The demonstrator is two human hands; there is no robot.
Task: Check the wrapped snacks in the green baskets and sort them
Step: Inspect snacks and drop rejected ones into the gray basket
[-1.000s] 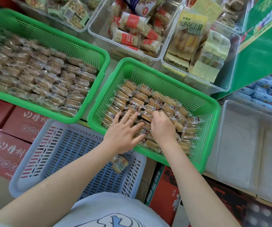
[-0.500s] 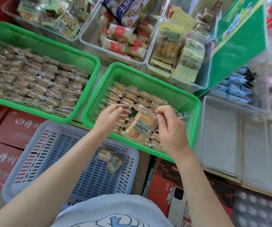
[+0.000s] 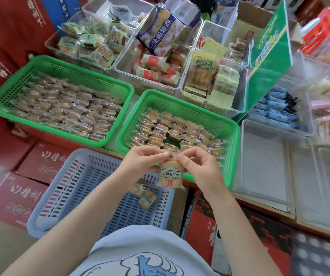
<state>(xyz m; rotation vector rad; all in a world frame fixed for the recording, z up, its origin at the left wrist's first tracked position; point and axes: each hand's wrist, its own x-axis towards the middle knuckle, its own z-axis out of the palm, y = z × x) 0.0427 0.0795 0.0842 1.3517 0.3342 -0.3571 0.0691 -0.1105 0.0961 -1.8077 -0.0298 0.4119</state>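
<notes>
Pinched by its top seal between left hand [image 3: 144, 160] and right hand [image 3: 198, 166], hanging just above the near rim of the right basket [image 3: 233, 156]: one snack [image 3: 170, 176]. Likely light, crinkly, slippery, crushable; best held by the seal edges

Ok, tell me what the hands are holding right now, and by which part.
One wrapped snack, pinched by both hands at the top edge of its wrapper: left hand at the left corner, right hand at the right. The packet hangs below the fingers.
</notes>
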